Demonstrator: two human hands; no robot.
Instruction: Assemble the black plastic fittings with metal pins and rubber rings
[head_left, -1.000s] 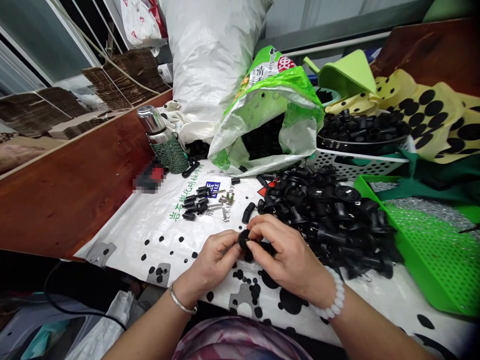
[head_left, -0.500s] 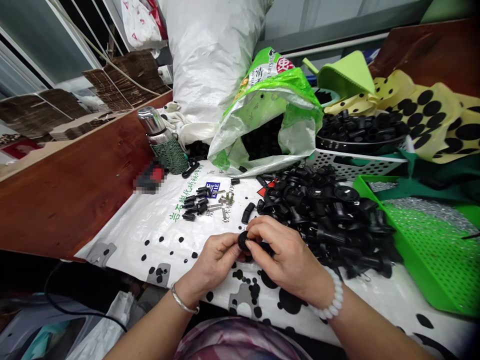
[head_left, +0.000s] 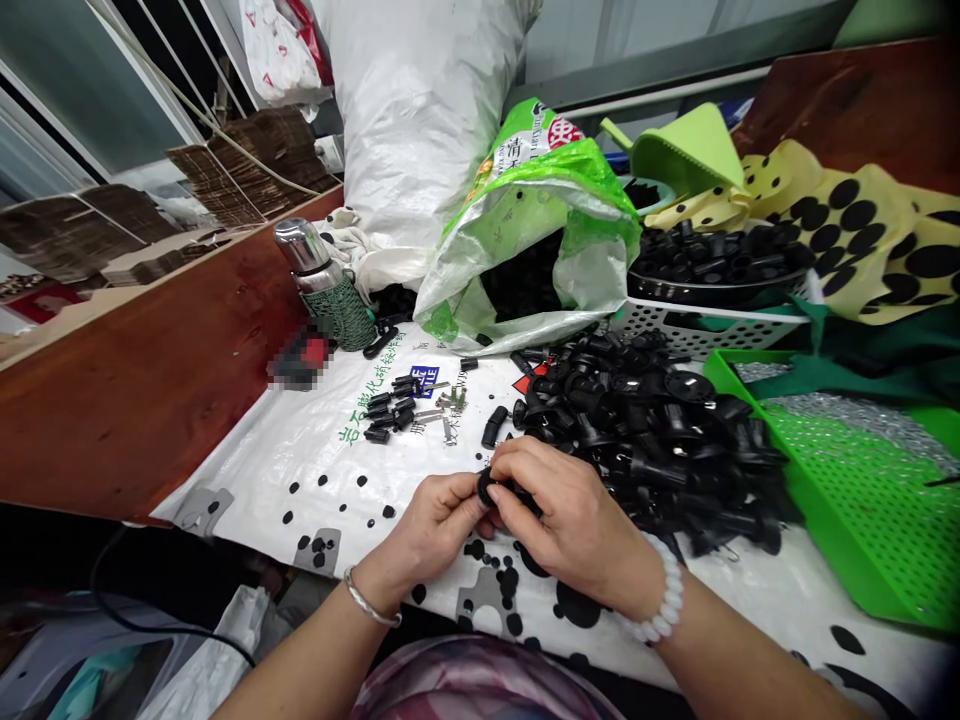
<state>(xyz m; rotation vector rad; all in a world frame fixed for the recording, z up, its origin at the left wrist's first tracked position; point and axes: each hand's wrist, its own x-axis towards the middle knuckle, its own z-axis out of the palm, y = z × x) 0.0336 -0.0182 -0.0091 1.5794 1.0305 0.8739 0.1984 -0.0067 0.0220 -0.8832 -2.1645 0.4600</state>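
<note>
Over the front of the table, my left hand (head_left: 437,522) and my right hand (head_left: 564,520) meet on one black plastic part (head_left: 484,487) with a round flanged end. The left thumb and fingers pinch its rim, while the right fingers close over its top and body, hiding much of it. Just beyond my fingers lies a short black tube (head_left: 494,426). A large pile of black flanged parts (head_left: 637,410) spreads to the right of my right hand. Farther back on the left are several small black sleeves (head_left: 390,408) and thin metal strips (head_left: 452,400).
A green perforated tray (head_left: 847,520) holding small metal pieces stands at right. Behind the pile are an open green-white bag (head_left: 592,290) of black parts and a white basket (head_left: 675,325) under a dark bowl (head_left: 705,290). A thermos (head_left: 330,290) stands back left beside a wooden board (head_left: 150,350).
Both hands stay together on the black part, with only a slight shift of the right fingers over it. The view has moved slightly.
</note>
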